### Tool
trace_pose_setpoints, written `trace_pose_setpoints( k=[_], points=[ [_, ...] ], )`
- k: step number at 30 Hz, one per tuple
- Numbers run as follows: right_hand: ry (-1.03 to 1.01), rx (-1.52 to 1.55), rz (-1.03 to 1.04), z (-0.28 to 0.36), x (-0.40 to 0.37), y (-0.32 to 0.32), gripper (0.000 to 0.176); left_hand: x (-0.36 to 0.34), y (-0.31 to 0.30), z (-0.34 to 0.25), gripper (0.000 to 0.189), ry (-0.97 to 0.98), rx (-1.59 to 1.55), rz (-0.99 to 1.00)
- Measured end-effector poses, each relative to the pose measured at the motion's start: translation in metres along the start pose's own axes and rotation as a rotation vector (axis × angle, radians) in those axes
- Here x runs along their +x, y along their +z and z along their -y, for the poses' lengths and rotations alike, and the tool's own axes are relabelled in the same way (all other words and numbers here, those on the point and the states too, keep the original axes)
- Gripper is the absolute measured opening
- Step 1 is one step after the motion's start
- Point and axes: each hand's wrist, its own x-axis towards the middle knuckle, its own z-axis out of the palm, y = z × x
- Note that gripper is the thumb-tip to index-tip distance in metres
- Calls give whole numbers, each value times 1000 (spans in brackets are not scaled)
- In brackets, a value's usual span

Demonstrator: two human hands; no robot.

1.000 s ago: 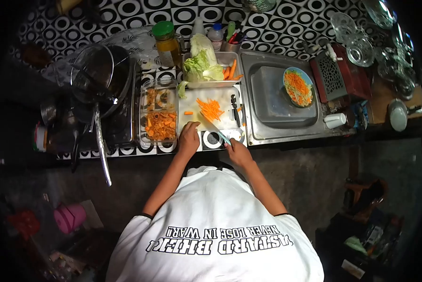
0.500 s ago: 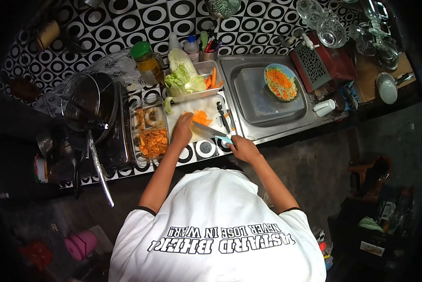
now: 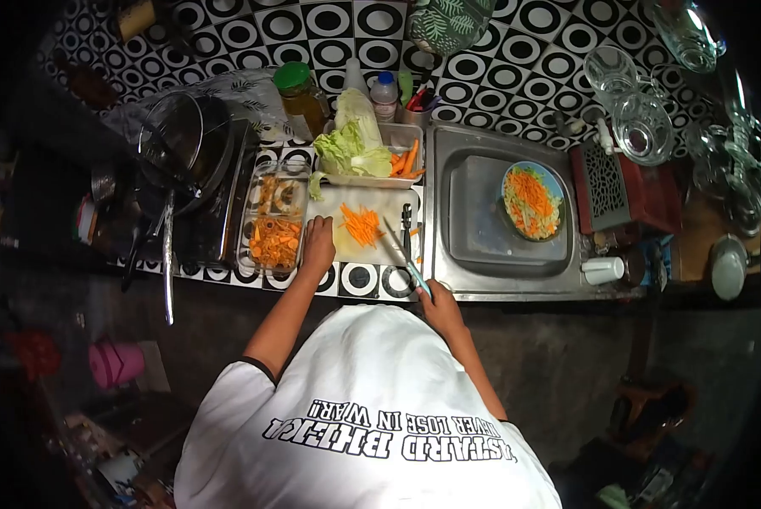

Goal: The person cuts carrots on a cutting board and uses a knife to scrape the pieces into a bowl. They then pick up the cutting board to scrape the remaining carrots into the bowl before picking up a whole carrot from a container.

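Observation:
My right hand grips the light blue handle of a kitchen knife, whose blade points up and to the left over the cutting board's right side. A pile of orange carrot strips lies in the middle of the pale cutting board, to the left of the blade. My left hand rests at the board's left edge, fingers stretched out and holding nothing I can see. A black-handled peeler-like tool lies at the board's right edge, partly behind the knife.
Behind the board, a plastic tub holds cabbage and whole carrots. A clear divided container of orange pieces stands left. In the sink, a bowl of shredded vegetables sits on an upturned tub. Pans occupy the far left.
My left hand has left the carrot strips for the board's left edge. The knife has swung away from the pile to the right, its blade now pointing more steeply upward. The view has shifted.

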Motion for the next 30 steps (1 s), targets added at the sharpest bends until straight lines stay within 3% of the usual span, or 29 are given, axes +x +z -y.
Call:
trace_pose_setpoints(
  k=[6,8,9,10,12,18,21,30],
  points=[
    [-65,73,178,-19,10,-17,26,-15,17,-14,38,-139,-77,-147],
    [-94,57,172,-20,13,-25,26,-22,23,-22,42,-221,-365,-196],
    [-7,163,232,-20,16,-29,27,-23,23,-28,47,-257,-396,-225],
    [81,267,293,-22,18,-32,28,-24,24,-32,47,-271,-392,-238],
    [8,288,310,-44,21,-24,31,-28,24,-41,48,-225,-336,-303],
    [-15,333,426,-52,25,-20,34,-33,25,-55,45,-335,-418,-305],
    [-35,330,436,-52,27,-16,35,-37,26,-57,42,-304,-532,-367],
    [-26,285,390,-44,30,-15,33,-41,20,-50,34,-197,-449,-309]
  ],
)
